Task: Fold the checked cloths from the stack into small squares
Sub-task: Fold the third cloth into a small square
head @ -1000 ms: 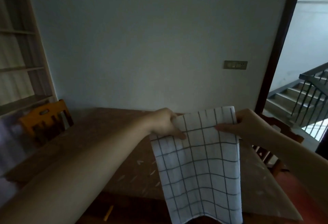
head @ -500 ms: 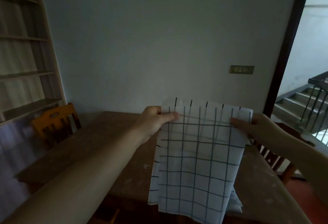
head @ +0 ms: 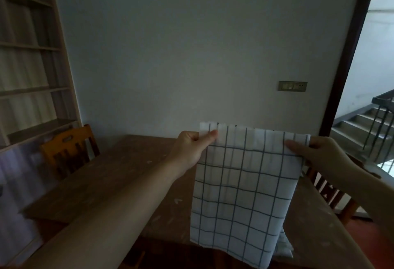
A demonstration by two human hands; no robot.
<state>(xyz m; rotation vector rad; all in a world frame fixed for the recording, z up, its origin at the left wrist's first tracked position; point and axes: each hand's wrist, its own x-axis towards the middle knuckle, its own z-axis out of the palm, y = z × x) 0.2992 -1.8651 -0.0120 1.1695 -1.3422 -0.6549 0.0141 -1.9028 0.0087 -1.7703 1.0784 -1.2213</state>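
Head view shows the left hand [head: 191, 149] and right hand [head: 319, 153] each pinching a top corner of a checked cloth [head: 243, 194], hanging above the wooden tabletop [head: 119, 174]. It looks already doubled; next likely comes another fold, corners matched. A chair [head: 68, 149], bookshelf [head: 29, 55] and stairs [head: 366, 123] surround.

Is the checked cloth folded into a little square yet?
Not yet. The left hand and right hand pinch the top corners of the checked cloth, holding it up so it hangs over the table. It is still a long hanging piece. No stack or finished squares are in view.
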